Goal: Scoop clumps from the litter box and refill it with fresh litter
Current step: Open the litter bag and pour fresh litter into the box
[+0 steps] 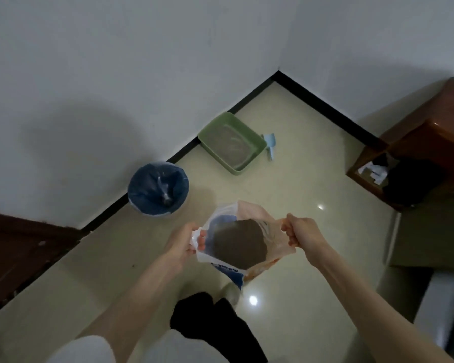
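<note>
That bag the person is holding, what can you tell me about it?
The bag looks like thin, soft plastic, white and pale orange with blue printing. Its mouth is pulled wide open, showing dark grey-brown litter inside. The left hand pinches one edge of the opening and the right hand grips the opposite edge. It hangs above the glossy tiled floor, nearer the person than the green litter box.

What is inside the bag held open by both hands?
The bag, held by the left hand and right hand, shows dark granular litter. Its depth is hidden.
</note>
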Demonstrator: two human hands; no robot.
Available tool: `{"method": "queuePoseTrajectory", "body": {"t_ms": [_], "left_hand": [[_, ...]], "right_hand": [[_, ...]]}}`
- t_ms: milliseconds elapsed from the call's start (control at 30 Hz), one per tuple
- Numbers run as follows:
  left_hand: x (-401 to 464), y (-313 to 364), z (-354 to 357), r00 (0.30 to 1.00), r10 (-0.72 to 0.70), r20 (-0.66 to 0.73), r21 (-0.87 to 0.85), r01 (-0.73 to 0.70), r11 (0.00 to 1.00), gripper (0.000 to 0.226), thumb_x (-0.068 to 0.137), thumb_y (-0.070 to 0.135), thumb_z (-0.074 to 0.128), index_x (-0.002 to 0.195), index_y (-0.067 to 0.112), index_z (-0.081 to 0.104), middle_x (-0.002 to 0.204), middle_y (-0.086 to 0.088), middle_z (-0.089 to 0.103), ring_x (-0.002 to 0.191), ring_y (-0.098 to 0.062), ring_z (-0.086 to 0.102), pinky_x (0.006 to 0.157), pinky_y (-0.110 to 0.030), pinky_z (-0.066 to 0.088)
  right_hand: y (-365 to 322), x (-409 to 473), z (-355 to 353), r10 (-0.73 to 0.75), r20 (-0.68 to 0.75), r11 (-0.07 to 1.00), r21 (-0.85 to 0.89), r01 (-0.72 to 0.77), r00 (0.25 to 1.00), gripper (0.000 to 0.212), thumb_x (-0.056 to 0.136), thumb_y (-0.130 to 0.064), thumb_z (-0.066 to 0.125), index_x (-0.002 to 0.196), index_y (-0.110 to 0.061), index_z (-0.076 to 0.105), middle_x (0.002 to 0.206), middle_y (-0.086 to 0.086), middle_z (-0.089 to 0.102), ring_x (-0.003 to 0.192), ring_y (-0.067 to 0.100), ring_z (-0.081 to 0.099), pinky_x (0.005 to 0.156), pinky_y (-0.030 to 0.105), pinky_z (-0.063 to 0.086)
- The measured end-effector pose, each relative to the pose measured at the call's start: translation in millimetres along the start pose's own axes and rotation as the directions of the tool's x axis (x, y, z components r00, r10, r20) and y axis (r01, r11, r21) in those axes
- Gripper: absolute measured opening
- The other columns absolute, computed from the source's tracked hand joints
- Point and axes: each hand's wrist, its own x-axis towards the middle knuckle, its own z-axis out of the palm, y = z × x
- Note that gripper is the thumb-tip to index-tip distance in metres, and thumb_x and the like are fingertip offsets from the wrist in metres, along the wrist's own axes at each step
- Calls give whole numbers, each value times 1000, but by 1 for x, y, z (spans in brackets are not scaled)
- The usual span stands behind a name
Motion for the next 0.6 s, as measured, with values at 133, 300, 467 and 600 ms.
{"method": "queuePoseTrajectory", "body": {"t_ms": [133,300,467,600], "left_hand": [[50,36,62,998,-53,20,-11,53,999,27,90,13,39,71,5,56,45,-3,56,35,-10,53,36,-12,39],[139,86,141,996,-82,34,59,80,995,20,89,13,43,83,2,58,67,-9,58,59,-20,54,56,-25,42],[223,118,217,994,-109,3,118,108,987,22,82,5,45,62,4,55,45,-4,54,37,-13,48,40,-14,36],[280,134,266,993,-112,-32,151,116,982,13,74,10,52,63,5,59,62,-10,57,58,-22,50,67,-31,41]], "right_hand": [[-22,56,-39,43,-38,999,-7,-43,998,40,98,-26,38,66,-8,53,62,5,47,56,17,43,63,29,39],[-45,148,-74,134,-68,990,42,-131,989,40,97,-31,41,70,-6,56,64,6,49,58,18,44,65,31,41],[-51,253,-96,207,-65,975,92,-200,976,38,95,-27,47,65,-6,56,58,6,47,52,19,40,56,31,36],[-58,332,-109,245,-53,961,143,-236,968,38,95,-29,48,67,-5,55,57,5,44,53,20,41,54,30,37]]}}
